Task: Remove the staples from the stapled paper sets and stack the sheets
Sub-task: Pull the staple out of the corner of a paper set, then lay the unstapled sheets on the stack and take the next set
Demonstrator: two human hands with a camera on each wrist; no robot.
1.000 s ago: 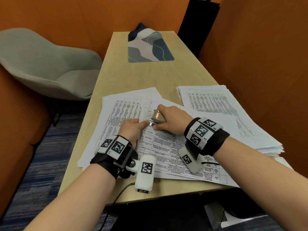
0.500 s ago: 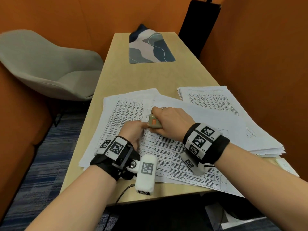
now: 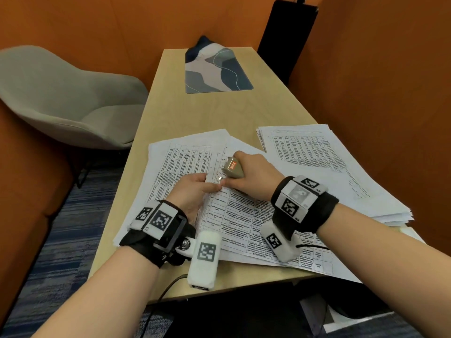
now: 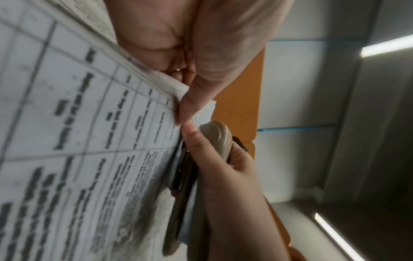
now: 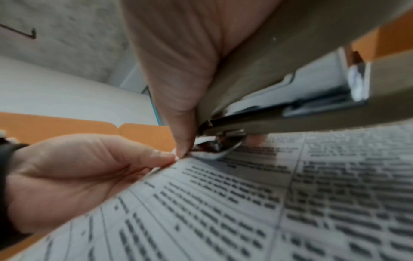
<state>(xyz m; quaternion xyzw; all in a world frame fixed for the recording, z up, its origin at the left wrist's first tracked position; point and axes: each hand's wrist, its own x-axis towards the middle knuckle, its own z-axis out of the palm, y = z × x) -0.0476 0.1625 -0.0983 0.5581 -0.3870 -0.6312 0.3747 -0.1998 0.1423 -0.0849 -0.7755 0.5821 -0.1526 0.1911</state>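
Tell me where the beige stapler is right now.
In the head view, the beige stapler sits mid-table in the right hand, its metal tip at the printed paper set's corner beside the left hand.

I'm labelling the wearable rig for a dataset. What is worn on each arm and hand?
Both forearms are bare, no sleeves. The left hand and right hand each carry a black fabric wrist strap with white blocks printed with black square tags. A thin black cable runs under the right wrist.

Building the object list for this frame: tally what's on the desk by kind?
Groups of printed white paper sheets: 3
Beige stapler, held by right hand: 1
Blue-grey patterned desk mat: 1
Total: 5
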